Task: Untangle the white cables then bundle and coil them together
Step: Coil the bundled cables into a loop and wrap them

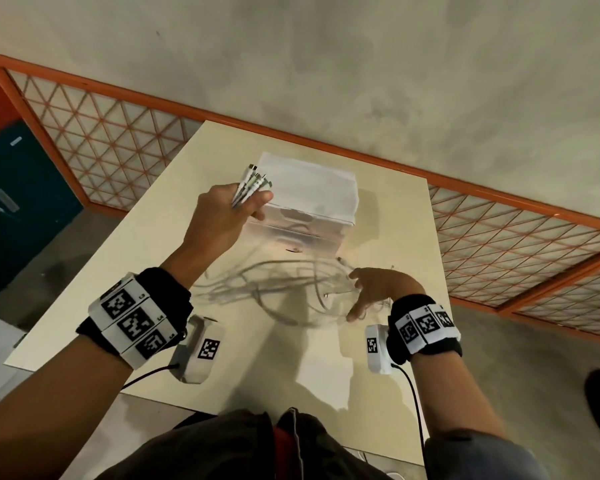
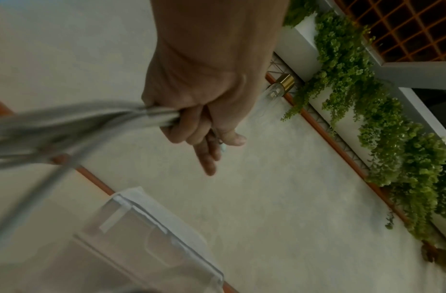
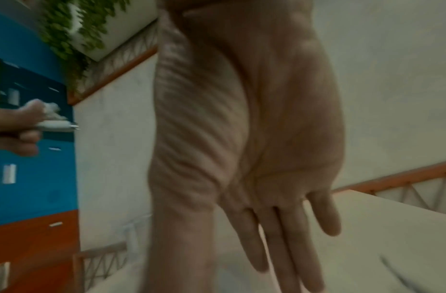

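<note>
My left hand [image 1: 238, 206] is raised above the cream table [image 1: 153, 244] and grips several white cables near their plug ends [image 1: 253, 183], which stick up past the thumb. The cables [image 1: 278, 285] trail down blurred to a loose tangle on the table. In the left wrist view the hand [image 2: 191, 126] clamps the cable bundle [image 2: 91, 121] in its curled fingers. My right hand [image 1: 364, 292] hovers at the tangle's right side with fingers straight and spread. In the right wrist view that hand [image 3: 279, 218] holds nothing.
A clear plastic drawer box [image 1: 309, 202] stands on the table just behind the left hand. An orange lattice railing [image 1: 111, 133] runs behind the table. A blue cabinet [image 1: 18, 202] stands at the left. The table's near part is bare.
</note>
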### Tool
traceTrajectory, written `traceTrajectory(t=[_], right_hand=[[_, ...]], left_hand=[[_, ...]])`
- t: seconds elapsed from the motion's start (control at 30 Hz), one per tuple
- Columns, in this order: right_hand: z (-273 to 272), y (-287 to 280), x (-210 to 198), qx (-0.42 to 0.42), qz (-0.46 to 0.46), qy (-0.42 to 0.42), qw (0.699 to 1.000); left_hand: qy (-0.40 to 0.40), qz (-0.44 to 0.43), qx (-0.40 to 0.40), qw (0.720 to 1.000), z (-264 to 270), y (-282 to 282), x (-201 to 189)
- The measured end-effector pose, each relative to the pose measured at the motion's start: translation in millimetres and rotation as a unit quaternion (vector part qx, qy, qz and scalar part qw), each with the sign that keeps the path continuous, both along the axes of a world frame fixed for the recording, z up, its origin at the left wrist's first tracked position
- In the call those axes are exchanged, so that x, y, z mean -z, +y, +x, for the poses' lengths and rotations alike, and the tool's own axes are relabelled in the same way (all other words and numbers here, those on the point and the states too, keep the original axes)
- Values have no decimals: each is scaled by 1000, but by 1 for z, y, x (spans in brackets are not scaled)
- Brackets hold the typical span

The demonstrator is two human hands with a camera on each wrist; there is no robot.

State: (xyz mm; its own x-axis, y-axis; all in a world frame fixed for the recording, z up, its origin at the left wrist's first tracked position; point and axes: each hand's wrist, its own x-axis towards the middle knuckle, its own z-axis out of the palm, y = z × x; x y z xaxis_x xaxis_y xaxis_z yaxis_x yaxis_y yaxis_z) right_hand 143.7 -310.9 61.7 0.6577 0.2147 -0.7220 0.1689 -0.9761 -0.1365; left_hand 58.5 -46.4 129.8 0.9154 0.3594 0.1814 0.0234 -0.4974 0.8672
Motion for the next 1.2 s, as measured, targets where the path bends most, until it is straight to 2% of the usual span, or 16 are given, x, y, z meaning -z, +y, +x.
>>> traceTrajectory(t=[0.1, 0.23, 0.3, 0.43, 0.53, 0.6, 0.7, 0.73, 0.83, 0.93, 0.97, 1.03, 1.1, 1.13, 1.2], right_hand=[[-8, 30, -25, -30, 94, -33, 995], [-33, 86, -62, -97, 294, -38, 950], [-48, 110, -72, -131, 317, -18, 939], [-64, 136, -63, -116, 371, 1, 921], [-63, 135, -53, -79, 442, -6, 894], [-60, 127, -56, -55, 481, -19, 875], [-59, 121, -67, -41, 498, -97, 861], [-60, 122, -69, -45, 498, -132, 856], [-60, 125, -74, -14, 501, -216, 838], [-57, 124, -80, 13, 490, -246, 836], [-55, 123, -81, 15, 486, -251, 837], [-51, 120, -82, 11, 476, -260, 840], [-49, 118, -83, 0, 468, -258, 845], [-49, 118, -83, -3, 463, -255, 849], [-47, 117, -84, 8, 462, -250, 851]], left_hand=[[0, -106, 32, 994, 1, -4, 1], [-2, -208, 64, 976, -1, -19, -6], [-6, -285, 61, 957, 0, -23, -13], [-30, -412, 73, 908, 3, -19, -28], [-62, -446, 17, 893, 6, 2, -31], [-82, -488, -50, 867, 10, 17, -25], [-75, -552, -130, 820, 12, 27, -9], [-62, -557, -145, 816, 11, 28, -3], [22, -506, -142, 851, 11, 26, 15], [115, -452, -105, 878, 15, 23, 34], [142, -421, -97, 891, 17, 21, 40], [197, -291, -93, 932, 18, 16, 52], [184, -149, -66, 969, 14, 9, 50], [142, -131, -21, 981, 11, 4, 44], [109, -144, 74, 981, 1, -6, 29]])
